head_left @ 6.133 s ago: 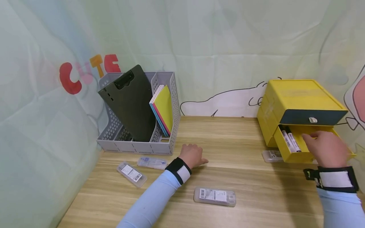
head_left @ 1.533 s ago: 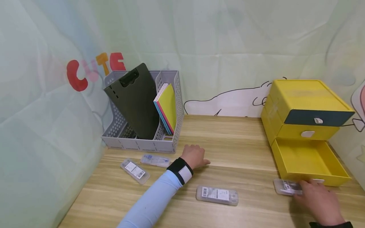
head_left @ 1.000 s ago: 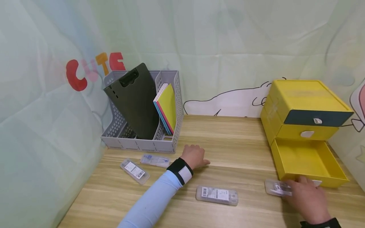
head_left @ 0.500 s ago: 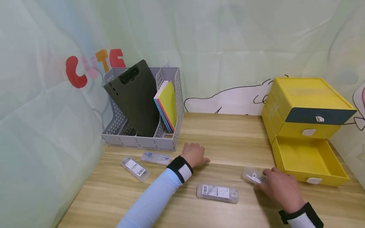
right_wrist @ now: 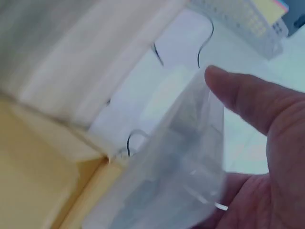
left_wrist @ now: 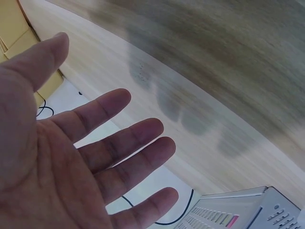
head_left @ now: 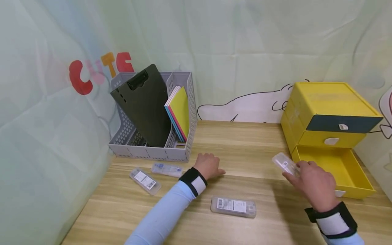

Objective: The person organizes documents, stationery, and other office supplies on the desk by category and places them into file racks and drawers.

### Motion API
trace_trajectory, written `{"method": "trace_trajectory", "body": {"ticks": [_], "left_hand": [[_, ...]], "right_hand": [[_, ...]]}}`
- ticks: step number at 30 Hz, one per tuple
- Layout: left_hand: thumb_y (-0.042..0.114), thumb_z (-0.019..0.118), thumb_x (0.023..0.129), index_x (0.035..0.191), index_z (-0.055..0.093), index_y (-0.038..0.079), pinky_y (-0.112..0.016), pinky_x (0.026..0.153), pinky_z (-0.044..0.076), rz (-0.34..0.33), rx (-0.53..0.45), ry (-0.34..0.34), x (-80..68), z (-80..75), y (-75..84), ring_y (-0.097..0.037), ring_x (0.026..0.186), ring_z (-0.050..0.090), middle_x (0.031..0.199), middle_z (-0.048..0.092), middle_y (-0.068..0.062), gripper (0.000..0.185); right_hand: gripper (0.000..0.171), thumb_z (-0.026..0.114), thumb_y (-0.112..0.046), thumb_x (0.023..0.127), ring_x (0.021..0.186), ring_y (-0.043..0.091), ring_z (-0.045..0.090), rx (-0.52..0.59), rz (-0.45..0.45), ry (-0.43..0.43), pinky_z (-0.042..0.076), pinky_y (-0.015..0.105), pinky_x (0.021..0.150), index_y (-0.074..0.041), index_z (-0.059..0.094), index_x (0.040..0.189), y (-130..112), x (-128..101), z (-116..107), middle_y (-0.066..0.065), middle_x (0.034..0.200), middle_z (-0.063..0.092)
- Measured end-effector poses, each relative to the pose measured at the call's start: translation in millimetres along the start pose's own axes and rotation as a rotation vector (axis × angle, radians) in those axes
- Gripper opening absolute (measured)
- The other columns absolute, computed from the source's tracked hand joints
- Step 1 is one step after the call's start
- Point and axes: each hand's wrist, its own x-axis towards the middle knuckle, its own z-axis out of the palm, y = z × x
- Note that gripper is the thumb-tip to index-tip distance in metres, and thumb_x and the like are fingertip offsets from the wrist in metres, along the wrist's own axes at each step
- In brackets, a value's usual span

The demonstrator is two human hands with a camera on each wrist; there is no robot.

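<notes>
The right hand (head_left: pixel 315 183) now holds the clear case (head_left: pixel 286 164) lifted off the worktop (head_left: pixel 245 149), beside the open bottom drawer (head_left: pixel 333 168), which was shut earlier.

The case (head_left: pixel 284 164) in the right hand (head_left: pixel 315 185) is clear plastic; three more clear cases (head_left: pixel 233 207) on the desk carry white barcode labels. The desk (head_left: pixel 245 149) is pale wood with a straight grain. The drawer box (head_left: pixel 327 115) is yellow, with one dark grey-blue drawer front and white knobs. The file rack (head_left: pixel 153 153) is grey and perforated, holding a black clipboard (head_left: pixel 144 105) and yellow, pink and blue folders (head_left: pixel 177 114). Both sleeves are light blue, with black-and-white wristbands. The backdrop is pale green with red, orange and pink letters (head_left: pixel 98 69).
</notes>
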Motion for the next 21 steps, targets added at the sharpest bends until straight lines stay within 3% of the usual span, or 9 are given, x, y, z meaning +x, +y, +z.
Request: {"method": "trace_trajectory", "body": {"ticks": [3,7,13,16,21], "left_hand": [[0.062,0.064,0.088,0.095,0.073,0.013,-0.046,0.087,0.048,0.001,0.002,-0.003,-0.5,-0.2,0.3,-0.024,0.093,0.063,0.098,0.068,-0.006,0.05],[0.062,0.064,0.088,0.093,0.073,0.014,-0.045,0.086,0.048,0.004,0.004,-0.005,-0.6,0.5,0.9,-0.024,0.091,0.063,0.097,0.068,-0.005,0.05],[0.063,0.063,0.088,0.097,0.074,0.013,-0.044,0.086,0.049,0.0,0.017,-0.017,0.4,0.8,0.8,-0.023,0.09,0.063,0.097,0.068,-0.006,0.052],[0.063,0.063,0.088,0.098,0.074,0.013,-0.044,0.086,0.049,-0.004,0.02,-0.02,1.0,1.2,0.4,-0.024,0.091,0.063,0.097,0.067,-0.006,0.052],[0.063,0.064,0.087,0.096,0.074,0.013,-0.044,0.085,0.048,-0.001,0.025,0.007,0.2,2.4,-0.2,-0.023,0.09,0.064,0.096,0.068,-0.006,0.052]], "right_hand": [[0.061,0.074,-0.048,0.084,0.053,0.027,0.049,-0.002,0.088,-0.046,0.039,0.039,0.042,0.011,0.061,0.092,13,7,-10,0.018,0.067,0.054],[0.063,0.062,-0.054,0.091,0.052,0.027,0.048,-0.02,0.198,-0.18,0.038,0.037,0.045,0.008,0.057,0.079,31,16,-22,0.013,0.061,0.049],[0.065,0.051,-0.056,0.096,0.049,0.025,0.047,-0.06,0.267,-0.268,0.032,0.032,0.048,-0.004,0.052,0.057,50,29,-24,0.008,0.053,0.043],[0.072,0.046,-0.059,0.096,0.055,0.03,0.051,-0.099,0.324,-0.314,0.038,0.037,0.052,0.002,0.056,0.06,55,38,-21,0.013,0.057,0.049],[0.084,0.041,-0.066,0.094,0.066,0.037,0.055,-0.129,0.432,-0.391,0.043,0.044,0.062,0.015,0.056,0.078,59,54,-9,0.024,0.069,0.053]]}}
